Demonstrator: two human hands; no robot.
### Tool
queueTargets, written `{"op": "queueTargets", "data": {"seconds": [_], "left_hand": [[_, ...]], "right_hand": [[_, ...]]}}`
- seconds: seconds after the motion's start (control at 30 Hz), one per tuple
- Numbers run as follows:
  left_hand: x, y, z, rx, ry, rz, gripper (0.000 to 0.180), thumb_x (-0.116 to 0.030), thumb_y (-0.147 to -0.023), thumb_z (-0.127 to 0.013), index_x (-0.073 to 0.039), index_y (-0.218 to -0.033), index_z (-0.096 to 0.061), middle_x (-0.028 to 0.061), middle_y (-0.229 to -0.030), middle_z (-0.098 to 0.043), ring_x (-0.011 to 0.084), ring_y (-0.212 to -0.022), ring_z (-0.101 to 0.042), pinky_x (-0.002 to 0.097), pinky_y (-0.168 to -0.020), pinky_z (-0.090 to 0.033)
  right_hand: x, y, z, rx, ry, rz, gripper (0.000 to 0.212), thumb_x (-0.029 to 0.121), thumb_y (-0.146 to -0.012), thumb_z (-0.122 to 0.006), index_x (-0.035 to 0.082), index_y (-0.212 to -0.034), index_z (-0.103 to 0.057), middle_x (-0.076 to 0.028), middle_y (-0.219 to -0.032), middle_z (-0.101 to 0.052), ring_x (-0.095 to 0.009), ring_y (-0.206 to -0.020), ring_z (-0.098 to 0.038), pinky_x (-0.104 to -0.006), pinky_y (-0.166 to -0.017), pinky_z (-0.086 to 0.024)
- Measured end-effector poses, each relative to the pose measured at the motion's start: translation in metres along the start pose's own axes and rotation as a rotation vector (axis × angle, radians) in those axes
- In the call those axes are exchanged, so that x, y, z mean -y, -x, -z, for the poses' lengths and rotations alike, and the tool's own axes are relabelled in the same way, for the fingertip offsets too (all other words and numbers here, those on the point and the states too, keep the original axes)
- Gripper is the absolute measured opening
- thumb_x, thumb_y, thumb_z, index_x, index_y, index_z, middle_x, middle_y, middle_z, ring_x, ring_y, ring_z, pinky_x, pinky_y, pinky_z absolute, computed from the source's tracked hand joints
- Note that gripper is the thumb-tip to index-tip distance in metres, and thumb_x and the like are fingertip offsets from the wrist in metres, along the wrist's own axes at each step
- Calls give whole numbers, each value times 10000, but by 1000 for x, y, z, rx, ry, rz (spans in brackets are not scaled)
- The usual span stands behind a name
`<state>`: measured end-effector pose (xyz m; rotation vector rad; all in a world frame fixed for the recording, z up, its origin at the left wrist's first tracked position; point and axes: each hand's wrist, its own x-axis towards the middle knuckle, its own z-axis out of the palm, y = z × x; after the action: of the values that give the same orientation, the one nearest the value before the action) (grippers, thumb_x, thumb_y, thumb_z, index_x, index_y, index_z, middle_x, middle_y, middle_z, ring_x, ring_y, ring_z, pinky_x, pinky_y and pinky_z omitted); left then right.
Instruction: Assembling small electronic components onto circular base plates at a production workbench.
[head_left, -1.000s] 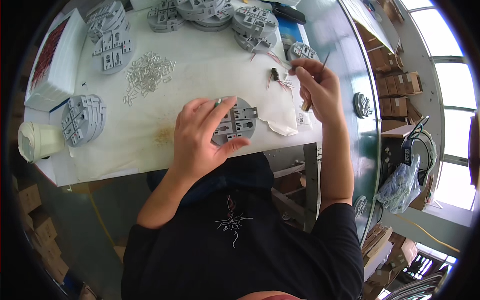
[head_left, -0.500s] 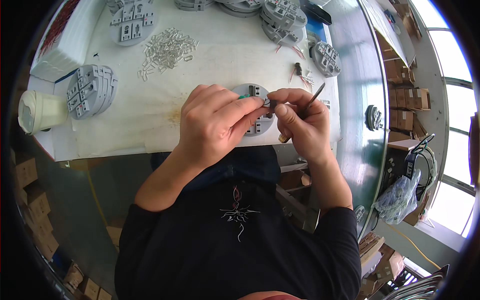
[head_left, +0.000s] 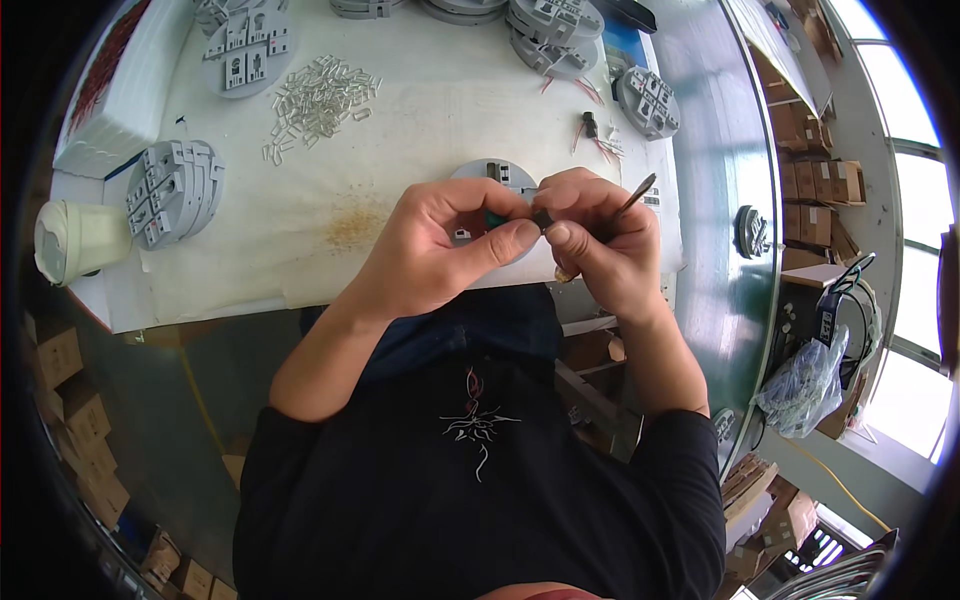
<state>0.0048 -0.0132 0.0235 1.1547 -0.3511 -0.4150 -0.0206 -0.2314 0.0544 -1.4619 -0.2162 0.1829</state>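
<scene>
L hand & R hand pinch sm. dark part btwn fingertips, R also clasping screwdriver; part's over gray round base, seemingly unmounted; blk wired component lies apart, loose.

Room between tube pile and black part; left hand overhangs grey disc.

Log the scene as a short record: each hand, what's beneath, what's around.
Left hand: fingertips at a small dark part; contact unclear
Right hand: pinches that part, also holds a slim metal-shafted tool
Beneath: grey round disc, partly hidden
Farther left: loose clear tubes, stacked grey discs, pale bucket
Beyond right hand: black piece with thin wires
Unclear: green item by left fingers
</scene>
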Motion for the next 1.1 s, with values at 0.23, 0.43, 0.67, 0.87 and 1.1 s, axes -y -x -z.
{"op": "queueTargets", "data": {"seconds": [0.23,0.43,0.67,0.87,1.1], "left_hand": [[-19,-2,7,21,-345,68,128,-145,-983,-747,-18,-990,-757,11,-852,-691,72,-754,-602,240,-655,-459],[1,0,5,-26,-1154,-227,104,-150,-862,-795,-80,-935,-771,63,-759,-657,207,-790,-661,355,-704,-522],[21,2,-5,-252,-1261,-426,452,-203,-816,-825,-104,-1238,-697,75,-1139,-682,302,-1078,-624,416,-920,-528],[39,-2,-2,-299,-1214,-419,646,-238,-813,-824,-108,-1403,-596,96,-1293,-650,324,-1170,-594,442,-969,-508],[37,-2,-8,-316,-1317,-322,684,-299,-818,-812,-106,-1430,-574,103,-1310,-649,325,-1194,-587,454,-999,-486]], "right_hand": [[8,-2,3,-7,526,174,258,-43,-910,-765,37,-1146,-700,-79,-1162,-667,-160,-846,-677,-277,-693,-545],[-9,0,8,15,920,121,222,-10,-888,-764,28,-1096,-698,-84,-1165,-658,-194,-789,-685,-314,-631,-535],[0,0,1,62,1174,26,213,34,-863,-776,48,-1073,-742,-58,-1162,-685,-311,-825,-719,-401,-693,-578],[0,2,6,98,1119,94,176,60,-862,-806,55,-1037,-784,-51,-1166,-706,-252,-737,-701,-371,-647,-557],[-2,-8,7,-32,447,122,280,183,-1057,-647,-10,-857,-682,-99,-976,-681,-158,-555,-542,-305,-543,-454]]}}
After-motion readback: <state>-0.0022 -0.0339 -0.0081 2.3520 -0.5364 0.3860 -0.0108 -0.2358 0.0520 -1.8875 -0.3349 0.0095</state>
